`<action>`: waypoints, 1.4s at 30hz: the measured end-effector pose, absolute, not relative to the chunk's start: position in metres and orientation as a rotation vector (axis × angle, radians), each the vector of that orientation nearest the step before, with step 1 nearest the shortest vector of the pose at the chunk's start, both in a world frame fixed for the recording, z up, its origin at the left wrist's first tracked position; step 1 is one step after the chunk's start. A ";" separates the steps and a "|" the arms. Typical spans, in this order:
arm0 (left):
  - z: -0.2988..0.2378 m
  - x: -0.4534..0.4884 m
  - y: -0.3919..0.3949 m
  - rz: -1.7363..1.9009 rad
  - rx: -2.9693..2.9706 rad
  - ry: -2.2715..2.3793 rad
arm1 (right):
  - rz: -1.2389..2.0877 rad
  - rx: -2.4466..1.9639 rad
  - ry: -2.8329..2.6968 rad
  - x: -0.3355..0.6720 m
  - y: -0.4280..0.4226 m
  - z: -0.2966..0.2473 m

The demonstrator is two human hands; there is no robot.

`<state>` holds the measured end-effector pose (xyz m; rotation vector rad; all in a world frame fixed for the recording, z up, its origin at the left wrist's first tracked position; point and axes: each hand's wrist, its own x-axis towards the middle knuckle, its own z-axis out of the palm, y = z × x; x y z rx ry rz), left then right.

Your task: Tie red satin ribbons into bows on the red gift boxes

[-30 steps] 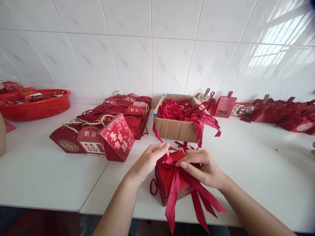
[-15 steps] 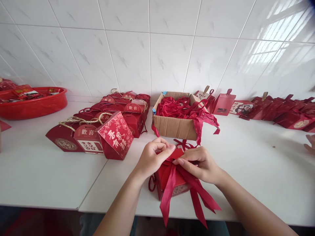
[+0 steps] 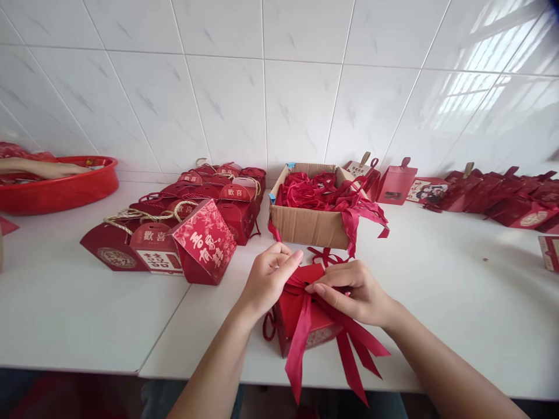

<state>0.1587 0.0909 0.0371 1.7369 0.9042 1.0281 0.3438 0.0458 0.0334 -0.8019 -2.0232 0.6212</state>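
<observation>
A red gift box [image 3: 314,320] stands near the table's front edge, with a dark red ribbon [image 3: 299,349] bowed over its top. My right hand [image 3: 353,291] pinches the ribbon between thumb and forefinger at the knot. On the left side of the bow, my left hand [image 3: 271,276] is closed with fingers curled around the ribbon's loop, the thumb raised along it. Several ribbon tails hang over the box's front and the table edge. A dark red cord loop sticks out at the box's left side.
Behind the box, a cardboard box [image 3: 310,227] holds tangled red ribbons. Finished-looking red gift boxes [image 3: 152,247] cluster at left. A co-worker's arm [image 3: 43,167] reaches into a red basin [image 3: 65,189]. Red paper packets [image 3: 398,180] line the wall at right.
My left thumb has lifted slightly and the bow's loop shows more. A co-worker's arm has come into the basin. At the right edge, a hand has gone and a small box appears.
</observation>
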 end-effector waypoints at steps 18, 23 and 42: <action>0.047 0.161 0.077 0.715 1.738 0.815 | 1.111 -0.919 -1.390 0.346 0.047 0.035; 0.041 0.168 0.076 0.655 1.732 0.796 | 1.026 -0.955 -1.412 0.346 0.048 0.037; 0.044 0.169 0.078 0.679 1.891 0.752 | 1.093 -0.967 -1.361 0.349 0.051 0.038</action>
